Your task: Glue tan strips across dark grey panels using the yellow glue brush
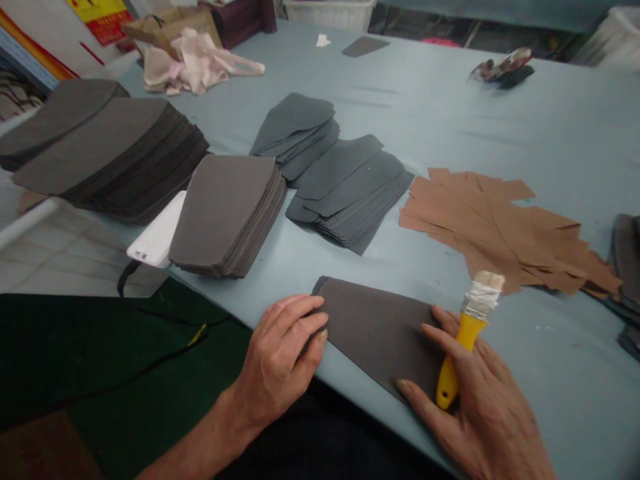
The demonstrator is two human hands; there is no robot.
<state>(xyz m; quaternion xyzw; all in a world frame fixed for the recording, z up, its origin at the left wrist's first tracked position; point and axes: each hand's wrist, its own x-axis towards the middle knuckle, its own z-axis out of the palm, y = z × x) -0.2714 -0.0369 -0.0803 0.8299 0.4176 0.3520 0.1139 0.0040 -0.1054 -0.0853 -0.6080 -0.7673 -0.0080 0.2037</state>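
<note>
A tapered dark grey-brown sheet piece (375, 327) lies at the table's front edge, between my two hands. A darker layer peeks out at its narrow left end. My left hand (287, 353) is closed at that end, with its bent fingertips and thumb against the edge. At the wide right end, my right hand (480, 400) rests its thumb and fingertips on the piece. That same hand holds a yellow-handled paintbrush (457, 360) between its fingers, pale bristles pointing up and away. Part of the piece's right end is hidden under the hand and brush.
A stack of similar grey-brown pieces (225, 207) overlaps a white phone (159, 233) at the front edge. Larger dark stacks (110, 147) stand left. Fanned dark grey pieces (345, 187) lie beyond, brown pieces (500, 227) to the right. Pale cloth (195, 63) lies at the back left.
</note>
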